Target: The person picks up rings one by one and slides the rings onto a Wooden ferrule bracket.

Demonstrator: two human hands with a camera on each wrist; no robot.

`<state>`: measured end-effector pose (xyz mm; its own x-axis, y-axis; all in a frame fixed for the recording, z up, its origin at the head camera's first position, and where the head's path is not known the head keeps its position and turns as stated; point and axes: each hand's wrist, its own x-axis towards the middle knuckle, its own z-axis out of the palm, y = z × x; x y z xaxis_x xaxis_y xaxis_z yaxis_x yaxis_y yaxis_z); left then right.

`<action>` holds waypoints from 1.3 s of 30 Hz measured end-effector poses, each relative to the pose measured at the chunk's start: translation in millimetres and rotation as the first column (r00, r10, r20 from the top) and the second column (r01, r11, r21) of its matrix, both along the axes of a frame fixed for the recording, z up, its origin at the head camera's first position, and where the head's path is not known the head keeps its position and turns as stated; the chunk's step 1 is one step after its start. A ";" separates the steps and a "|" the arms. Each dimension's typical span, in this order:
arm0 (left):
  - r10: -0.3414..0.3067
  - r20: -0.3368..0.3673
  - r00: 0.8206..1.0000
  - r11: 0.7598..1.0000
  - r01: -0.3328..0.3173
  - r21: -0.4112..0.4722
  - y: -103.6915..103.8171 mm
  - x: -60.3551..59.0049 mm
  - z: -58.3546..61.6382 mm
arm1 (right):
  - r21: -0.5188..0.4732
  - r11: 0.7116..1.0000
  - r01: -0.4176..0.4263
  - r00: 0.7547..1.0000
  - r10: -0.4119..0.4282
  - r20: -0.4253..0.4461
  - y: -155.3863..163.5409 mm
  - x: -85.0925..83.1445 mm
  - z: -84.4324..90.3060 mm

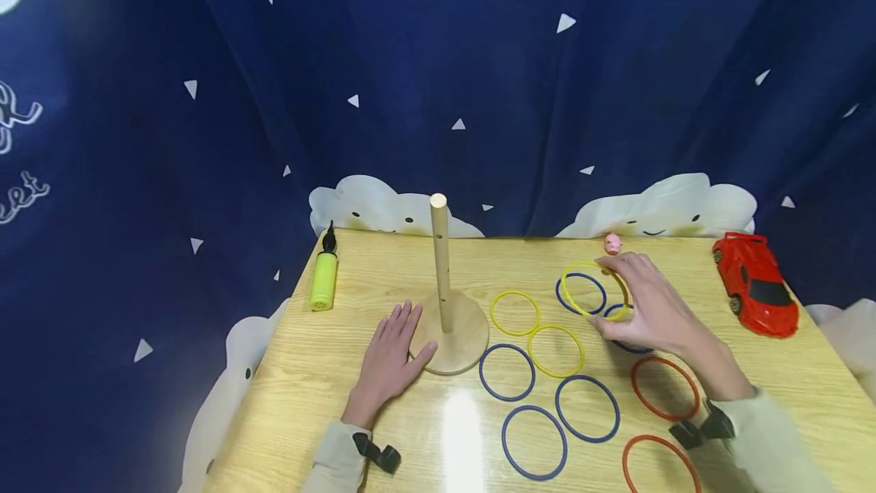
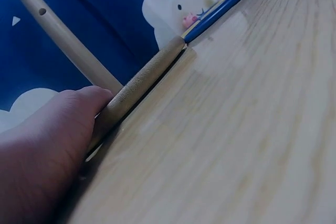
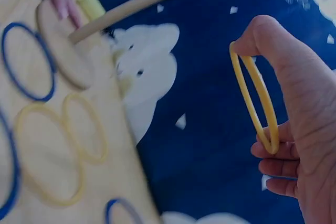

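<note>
A yellow ring (image 1: 573,306) is held in my right hand (image 1: 650,306), thumb on one side of its rim and fingers on the other. In the right wrist view the ring (image 3: 269,124) hangs tilted, seen nearly edge-on. Below it in the head view are two blue rings (image 1: 560,297) on the table. My left hand (image 1: 390,360) lies with straight fingers at the left edge of a round wooden base (image 1: 468,341), thumb touching its rim. From that base rises an upright wooden peg (image 1: 442,265) with small holes; no ring is around it.
Two yellow rings (image 1: 494,318), several blue rings (image 1: 481,373) and two red rings (image 1: 633,383) lie right of the base. A green hand pump (image 1: 325,280) lies at the left, a red toy car (image 1: 756,284) at the right. A small pink toy (image 1: 613,243) sits near the back edge.
</note>
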<state>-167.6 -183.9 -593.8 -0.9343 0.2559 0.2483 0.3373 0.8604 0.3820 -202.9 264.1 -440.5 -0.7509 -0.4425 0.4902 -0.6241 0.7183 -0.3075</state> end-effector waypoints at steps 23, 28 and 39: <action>0.007 0.020 1.000 1.000 -0.007 0.000 -0.1 3.9 2.1 | -0.146 0.886 -0.441 0.887 0.406 -0.219 -134.7 -55.9 159.8; 0.010 0.041 0.999 1.000 -0.011 0.007 1.2 2.3 4.1 | -0.091 0.882 -0.462 0.871 0.433 -0.231 -155.6 -62.2 162.4; 0.019 0.056 0.998 1.000 -0.018 -0.025 0.6 1.0 2.8 | 0.023 0.897 -0.441 0.880 0.438 -0.186 -181.4 -62.7 110.1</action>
<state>-166.6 -183.4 -591.0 -0.9512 0.2439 0.1889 0.2998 0.8754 0.3792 -265.6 82.7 -330.4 -0.3781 -0.6953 0.6112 -0.9206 0.3521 -0.1690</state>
